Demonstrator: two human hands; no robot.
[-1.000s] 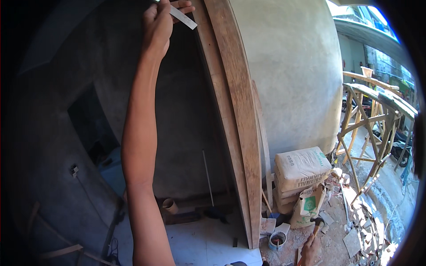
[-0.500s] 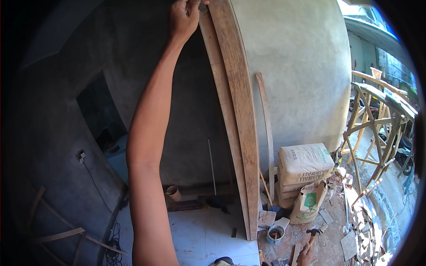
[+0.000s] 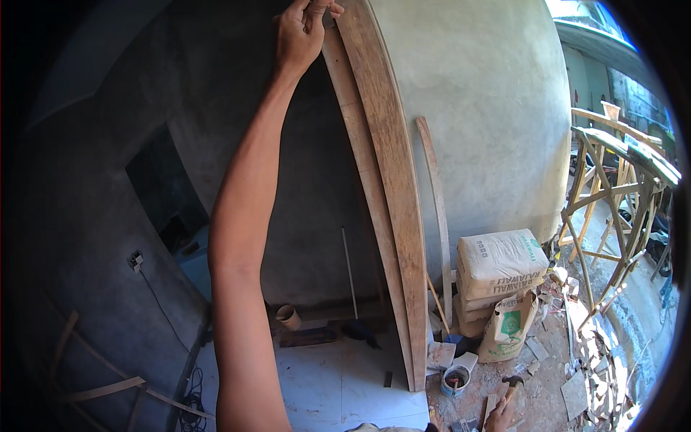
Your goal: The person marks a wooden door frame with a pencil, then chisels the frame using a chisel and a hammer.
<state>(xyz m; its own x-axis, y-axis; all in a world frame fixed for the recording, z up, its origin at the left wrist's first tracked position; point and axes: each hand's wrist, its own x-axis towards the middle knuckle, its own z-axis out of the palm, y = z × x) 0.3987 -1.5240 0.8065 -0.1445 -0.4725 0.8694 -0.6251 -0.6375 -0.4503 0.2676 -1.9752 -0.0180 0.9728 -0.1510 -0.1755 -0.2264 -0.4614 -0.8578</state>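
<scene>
My left arm reaches up, and my left hand point(image 3: 301, 34) is at the top edge of the view. Its fingers are pinched together beside the upper end of a wooden door frame point(image 3: 389, 144). Whatever they hold, if anything, is too small to make out. Low on the right, my right hand point(image 3: 499, 415) grips the handle of a claw hammer point(image 3: 512, 383), its dark metal head pointing up. That hand is well away from the frame, above the rubble-strewn ground.
Stacked cement bags point(image 3: 500, 263) and an opened bag point(image 3: 508, 327) stand against the plastered wall point(image 3: 482, 93). A small bucket point(image 3: 455, 380) and a loose plank point(image 3: 435, 216) are beside the frame. Wooden trestles point(image 3: 612, 194) stand at far right. Inside lie a pot point(image 3: 288, 317) and coiled cable point(image 3: 191, 403).
The view has shifted slightly, moving the lower scene a little to the right. My left hand stays by the frame's top; my right hand still holds the hammer low.
</scene>
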